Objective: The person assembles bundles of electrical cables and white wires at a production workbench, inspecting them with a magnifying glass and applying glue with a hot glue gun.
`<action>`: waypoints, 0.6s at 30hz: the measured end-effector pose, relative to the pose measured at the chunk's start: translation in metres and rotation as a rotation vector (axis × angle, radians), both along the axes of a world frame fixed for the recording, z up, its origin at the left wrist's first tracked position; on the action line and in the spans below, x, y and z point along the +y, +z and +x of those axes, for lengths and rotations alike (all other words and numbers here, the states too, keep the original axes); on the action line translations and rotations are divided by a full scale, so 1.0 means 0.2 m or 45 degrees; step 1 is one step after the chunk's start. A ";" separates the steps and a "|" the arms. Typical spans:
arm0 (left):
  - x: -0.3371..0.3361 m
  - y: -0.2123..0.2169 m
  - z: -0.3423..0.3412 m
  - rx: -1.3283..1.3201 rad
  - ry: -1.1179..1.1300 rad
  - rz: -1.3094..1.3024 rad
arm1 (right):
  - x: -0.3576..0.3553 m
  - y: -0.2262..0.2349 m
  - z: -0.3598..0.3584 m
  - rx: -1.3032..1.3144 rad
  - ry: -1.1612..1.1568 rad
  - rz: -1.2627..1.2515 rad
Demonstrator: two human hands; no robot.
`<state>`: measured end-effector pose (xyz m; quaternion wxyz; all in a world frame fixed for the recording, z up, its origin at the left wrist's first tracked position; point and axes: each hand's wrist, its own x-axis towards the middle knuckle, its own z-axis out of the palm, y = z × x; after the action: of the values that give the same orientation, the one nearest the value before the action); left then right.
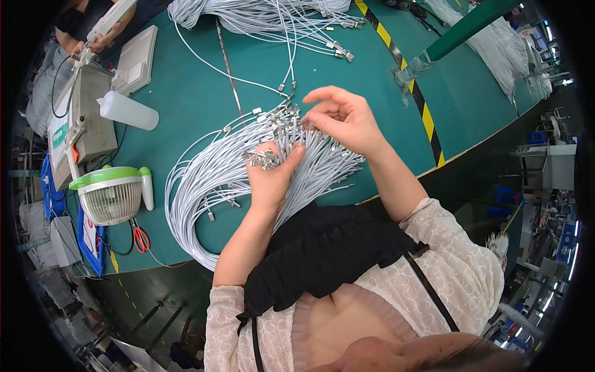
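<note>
A large bundle of thin white cables point(186, 186) with metal end connectors lies curved across the green table. My left hand point(271, 180) is closed round a bunch of the cable ends, its thumb pressed over them, and silvery connectors point(263, 159) stick out beside the fingers. Just above and to the right, my right hand point(347, 121) has its thumb and bent fingers together at the metal ends, while the index finger arches out. It appears to pinch a single cable end, partly hidden by the fingertips. More cables fan out beneath both hands.
Another white cable bundle point(260, 15) lies at the table's far side. Left stand a white bottle point(130, 111), a green-and-white fan point(111, 195), a boxy machine point(93, 111) and red-handled scissors point(141, 237). A green post point(458, 40) rises beside striped tape point(427, 121). Another person's hand point(93, 44) is far left.
</note>
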<state>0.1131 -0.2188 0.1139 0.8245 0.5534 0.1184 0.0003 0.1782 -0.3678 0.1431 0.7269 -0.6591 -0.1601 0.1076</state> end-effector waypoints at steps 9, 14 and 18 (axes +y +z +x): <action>-0.02 0.01 0.00 -0.024 0.107 -0.101 | -0.01 0.01 0.00 -0.016 0.008 -0.202; 0.01 -0.04 -0.01 -0.036 0.053 0.055 | 0.02 0.01 0.01 -0.110 -0.124 -0.025; 0.00 -0.04 -0.01 -0.101 0.003 -0.046 | 0.02 0.01 0.03 -0.106 -0.121 0.040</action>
<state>0.1109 -0.2189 0.1055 0.8384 0.5378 0.0861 0.0212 0.1841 -0.3628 0.1458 0.7343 -0.6582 -0.1604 0.0431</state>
